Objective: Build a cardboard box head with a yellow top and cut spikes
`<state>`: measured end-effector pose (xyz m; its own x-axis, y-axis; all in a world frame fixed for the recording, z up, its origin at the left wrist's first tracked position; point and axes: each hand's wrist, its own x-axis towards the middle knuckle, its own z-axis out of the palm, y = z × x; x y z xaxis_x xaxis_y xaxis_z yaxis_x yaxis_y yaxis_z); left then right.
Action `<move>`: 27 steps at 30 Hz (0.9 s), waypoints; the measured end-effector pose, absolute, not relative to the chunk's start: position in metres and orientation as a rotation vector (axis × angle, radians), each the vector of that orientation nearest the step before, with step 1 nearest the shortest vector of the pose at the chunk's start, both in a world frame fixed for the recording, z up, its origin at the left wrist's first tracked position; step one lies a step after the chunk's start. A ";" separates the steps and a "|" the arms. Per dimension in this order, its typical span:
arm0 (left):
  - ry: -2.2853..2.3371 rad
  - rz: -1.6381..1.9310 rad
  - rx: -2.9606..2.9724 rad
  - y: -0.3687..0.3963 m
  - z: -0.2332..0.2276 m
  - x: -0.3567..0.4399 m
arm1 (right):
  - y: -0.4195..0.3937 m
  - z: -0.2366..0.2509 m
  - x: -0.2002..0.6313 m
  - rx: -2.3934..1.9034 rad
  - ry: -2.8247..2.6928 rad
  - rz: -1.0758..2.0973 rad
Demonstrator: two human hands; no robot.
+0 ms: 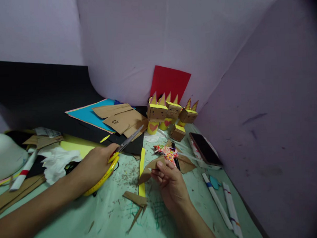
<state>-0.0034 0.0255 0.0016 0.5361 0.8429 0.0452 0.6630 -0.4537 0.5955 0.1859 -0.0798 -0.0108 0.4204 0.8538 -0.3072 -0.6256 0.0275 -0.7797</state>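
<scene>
My left hand [101, 161] is closed around a pair of scissors [128, 140] with yellow handles. Their metal blades point away, up and to the right, above the black sheet, and look closed together. In my right hand [171, 182], thumb and fingers pinch a curved piece of brown cardboard [155, 163]. Under that piece a yellow paper strip [142, 171] runs along the table. Brown cardboard scraps [135, 199] lie just nearer to me. Beyond my right hand rests a colourful patterned packet [168, 151], partly hidden by my fingers and the cardboard.
Small box-headed figures with yellow horns [157, 113] stand at the back before a red sheet [170, 80]. A phone [206, 148] and white markers [217, 200] lie right. Brown cardboard pieces [119, 122], black paper [43, 91] and crumpled tissue [57, 162] are left.
</scene>
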 end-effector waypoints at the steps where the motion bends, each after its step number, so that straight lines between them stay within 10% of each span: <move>1: 1.267 0.426 2.304 0.027 0.002 -0.003 | -0.080 -0.011 0.186 -1.025 -0.273 1.158; 27: 0.782 0.566 1.454 -0.029 0.008 0.023 | -0.093 -0.020 0.166 -1.107 -0.738 1.517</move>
<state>0.0229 -0.0287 0.0076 0.6411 0.7574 -0.1242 0.1188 0.0619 0.9910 0.1664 -0.0926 -0.0198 -0.0016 0.9653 -0.2610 -0.3906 -0.2409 -0.8885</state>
